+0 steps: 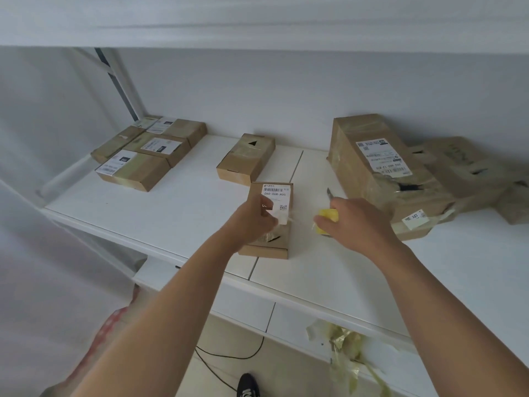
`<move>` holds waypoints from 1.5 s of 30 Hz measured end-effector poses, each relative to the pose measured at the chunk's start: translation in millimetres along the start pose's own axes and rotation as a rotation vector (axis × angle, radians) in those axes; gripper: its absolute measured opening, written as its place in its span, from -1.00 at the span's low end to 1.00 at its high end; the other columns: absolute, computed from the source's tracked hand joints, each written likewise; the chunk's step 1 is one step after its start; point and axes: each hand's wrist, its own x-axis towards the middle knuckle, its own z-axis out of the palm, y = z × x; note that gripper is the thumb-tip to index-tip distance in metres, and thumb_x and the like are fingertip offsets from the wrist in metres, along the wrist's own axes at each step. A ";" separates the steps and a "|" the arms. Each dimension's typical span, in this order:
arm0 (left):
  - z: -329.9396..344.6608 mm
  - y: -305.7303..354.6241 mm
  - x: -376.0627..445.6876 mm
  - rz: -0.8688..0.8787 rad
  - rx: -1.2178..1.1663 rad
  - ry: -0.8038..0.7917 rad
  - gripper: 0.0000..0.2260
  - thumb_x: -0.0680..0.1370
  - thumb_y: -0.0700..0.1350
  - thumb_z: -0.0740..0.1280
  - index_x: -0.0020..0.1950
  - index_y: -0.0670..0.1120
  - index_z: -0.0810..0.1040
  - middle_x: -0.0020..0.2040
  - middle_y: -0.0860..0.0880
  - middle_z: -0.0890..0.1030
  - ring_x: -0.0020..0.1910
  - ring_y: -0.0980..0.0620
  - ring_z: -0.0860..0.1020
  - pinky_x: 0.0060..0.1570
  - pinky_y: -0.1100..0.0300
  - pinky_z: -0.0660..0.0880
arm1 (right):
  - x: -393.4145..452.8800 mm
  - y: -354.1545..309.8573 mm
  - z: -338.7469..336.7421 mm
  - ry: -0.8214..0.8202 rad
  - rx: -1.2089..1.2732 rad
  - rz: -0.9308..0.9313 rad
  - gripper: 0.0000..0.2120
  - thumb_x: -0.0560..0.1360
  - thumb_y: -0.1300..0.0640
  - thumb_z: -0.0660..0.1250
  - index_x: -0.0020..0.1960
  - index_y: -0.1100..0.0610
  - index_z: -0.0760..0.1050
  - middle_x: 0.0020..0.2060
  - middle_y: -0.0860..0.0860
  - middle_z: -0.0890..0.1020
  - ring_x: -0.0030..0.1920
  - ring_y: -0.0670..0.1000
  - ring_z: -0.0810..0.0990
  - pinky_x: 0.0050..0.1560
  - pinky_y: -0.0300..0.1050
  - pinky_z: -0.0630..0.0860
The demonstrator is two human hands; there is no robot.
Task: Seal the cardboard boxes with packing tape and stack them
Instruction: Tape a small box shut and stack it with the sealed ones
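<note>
A small cardboard box (276, 193) with a white barcode label lies on the white desk (183, 207) in front of me. My left hand (253, 220) rests on its top and pinches a strip of clear tape (296, 220). That strip runs right to a yellow tape roll (327, 217), which my right hand (359, 222) grips. A thin blade (329, 192) sticks up past the right hand's fingers.
Another small box (246, 159) sits just behind. Several labelled boxes (148, 151) lie at the back left. A large torn box (372, 167) and crumpled cartons (469, 170) crowd the right. Crumpled tape scraps (346, 345) hang off the desk's front edge.
</note>
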 end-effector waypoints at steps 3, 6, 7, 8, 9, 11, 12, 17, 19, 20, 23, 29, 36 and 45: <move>-1.4 -6.3 -3.0 -0.008 -0.108 0.068 -0.94 0.55 -0.23 0.35 -0.10 -0.10 0.57 -0.28 0.01 0.56 -0.28 0.07 0.49 -0.36 0.39 0.39 | 3.2 -2.2 -2.2 -0.019 0.050 0.041 -0.62 0.53 -0.20 0.26 -0.14 0.15 0.43 -0.20 0.06 0.55 -0.12 0.15 0.53 -0.21 -0.04 0.42; -1.3 -12.0 -5.0 -0.050 -0.281 0.078 -0.91 0.57 -0.23 0.34 -0.14 -0.15 0.55 -0.23 -0.02 0.54 -0.22 0.02 0.50 -0.11 0.20 0.54 | 6.3 -5.7 -1.5 -0.042 0.067 0.039 -0.61 0.52 -0.17 0.28 -0.26 0.12 0.34 -0.29 0.02 0.48 -0.17 0.13 0.50 -0.28 -0.06 0.32; -0.2 -13.9 -5.6 -0.061 -0.315 0.089 -0.91 0.57 -0.24 0.33 -0.14 -0.16 0.54 -0.22 -0.04 0.54 -0.20 -0.01 0.50 -0.01 0.09 0.56 | 7.6 -7.3 -0.3 -0.047 0.051 0.026 -0.61 0.52 -0.14 0.28 -0.29 0.11 0.31 -0.31 0.02 0.46 -0.17 0.13 0.49 -0.28 -0.06 0.28; 1.3 -15.2 -6.4 -0.065 -0.337 0.102 -0.90 0.56 -0.25 0.32 -0.15 -0.16 0.53 -0.23 -0.06 0.55 -0.20 -0.03 0.51 0.06 0.00 0.57 | 8.7 -9.0 1.1 -0.049 0.037 0.017 -0.62 0.52 -0.12 0.28 -0.31 0.11 0.29 -0.31 0.02 0.46 -0.17 0.14 0.48 -0.26 -0.05 0.26; 2.5 -17.4 -6.1 -0.062 -0.347 0.119 -0.88 0.56 -0.27 0.31 -0.18 -0.16 0.53 -0.25 -0.09 0.56 -0.21 -0.04 0.51 0.09 -0.05 0.57 | 9.8 -10.1 2.6 -0.048 0.031 0.014 -0.63 0.51 -0.10 0.28 -0.32 0.10 0.28 -0.31 0.02 0.46 -0.17 0.14 0.47 -0.24 -0.06 0.25; 2.2 -20.8 -6.5 -0.047 -0.325 0.134 -0.85 0.55 -0.29 0.32 -0.22 -0.15 0.54 -0.29 -0.10 0.59 -0.25 -0.05 0.51 0.03 -0.04 0.58 | 11.2 -10.5 4.7 -0.053 0.035 0.020 -0.64 0.50 -0.08 0.28 -0.33 0.11 0.29 -0.32 0.02 0.45 -0.18 0.14 0.46 -0.29 -0.07 0.21; 0.6 -21.4 -7.2 -0.043 -0.307 0.120 -0.85 0.55 -0.30 0.32 -0.21 -0.16 0.55 -0.30 -0.09 0.60 -0.27 -0.04 0.52 -0.05 0.03 0.58 | 11.2 -10.1 5.4 -0.067 0.038 0.027 -0.62 0.50 -0.10 0.28 -0.33 0.12 0.29 -0.33 0.02 0.44 -0.18 0.14 0.46 -0.33 -0.07 0.19; -5.4 -23.8 -9.4 -0.053 -0.256 -0.033 -0.94 0.53 -0.32 0.37 -0.14 -0.25 0.61 -0.28 -0.13 0.65 -0.32 0.00 0.60 -0.28 0.27 0.53 | 11.3 -9.8 8.3 -0.208 -0.072 0.085 -0.38 0.38 -0.49 0.25 -0.21 0.12 0.42 -0.19 0.02 0.53 -0.13 0.09 0.52 -0.26 -0.08 0.35; -6.5 -24.2 -8.2 -0.047 -0.164 -0.064 -0.95 0.51 -0.31 0.39 -0.15 -0.24 0.62 -0.28 -0.10 0.66 -0.31 0.02 0.60 -0.20 0.22 0.56 | 12.2 -10.3 11.7 -0.276 -0.135 0.082 -0.40 0.37 -0.49 0.26 -0.23 0.08 0.37 -0.16 0.02 0.52 -0.10 0.10 0.51 -0.23 -0.08 0.36; -7.1 -24.0 -6.9 -0.038 -0.089 -0.076 -0.93 0.50 -0.29 0.39 -0.18 -0.20 0.62 -0.29 -0.06 0.67 -0.30 0.04 0.60 -0.16 0.20 0.56 | 12.2 -11.0 13.1 -0.310 -0.147 0.086 -0.42 0.36 -0.49 0.28 -0.23 0.06 0.35 -0.18 0.01 0.49 -0.10 0.10 0.51 -0.22 -0.09 0.36; -10.6 -19.0 -4.5 0.001 0.176 -0.116 -0.80 0.49 -0.30 0.32 -0.30 -0.09 0.59 -0.35 0.06 0.63 -0.32 0.08 0.54 -0.20 0.22 0.48 | 12.7 -14.0 16.8 -0.368 -0.185 0.087 -0.44 0.36 -0.47 0.31 -0.20 0.05 0.35 -0.24 -0.02 0.41 -0.12 0.09 0.49 -0.25 -0.11 0.33; -21.2 -9.0 -0.3 -0.036 0.339 -0.272 -0.85 0.54 -0.27 0.23 -0.14 -0.19 0.58 -0.21 -0.05 0.56 -0.22 0.01 0.48 -0.15 0.18 0.44 | 14.3 -19.6 19.0 -0.371 -0.227 0.040 -0.48 0.38 -0.43 0.32 -0.22 0.03 0.34 -0.24 -0.04 0.44 -0.12 0.07 0.51 -0.21 -0.12 0.35; -13.9 -20.8 0.3 -0.070 0.010 -0.208 -0.85 0.52 -0.21 0.40 -0.23 -0.18 0.53 -0.32 -0.07 0.55 -0.34 0.08 0.49 -0.12 0.29 0.41 | 9.0 -25.6 18.6 -0.278 -0.209 0.036 -0.48 0.43 -0.40 0.29 -0.29 0.05 0.30 -0.31 -0.04 0.42 -0.17 0.08 0.51 -0.21 -0.11 0.34; -40.9 -44.2 -1.4 -0.078 -0.195 -0.221 -0.92 0.53 -0.32 0.42 -0.13 -0.24 0.55 -0.25 -0.12 0.65 -0.29 0.01 0.59 -0.16 0.23 0.59 | 19.3 -14.2 16.7 -0.308 0.178 0.073 -0.40 0.36 -0.41 0.36 -0.30 0.15 0.36 -0.36 -0.02 0.46 -0.31 0.02 0.47 -0.31 -0.08 0.28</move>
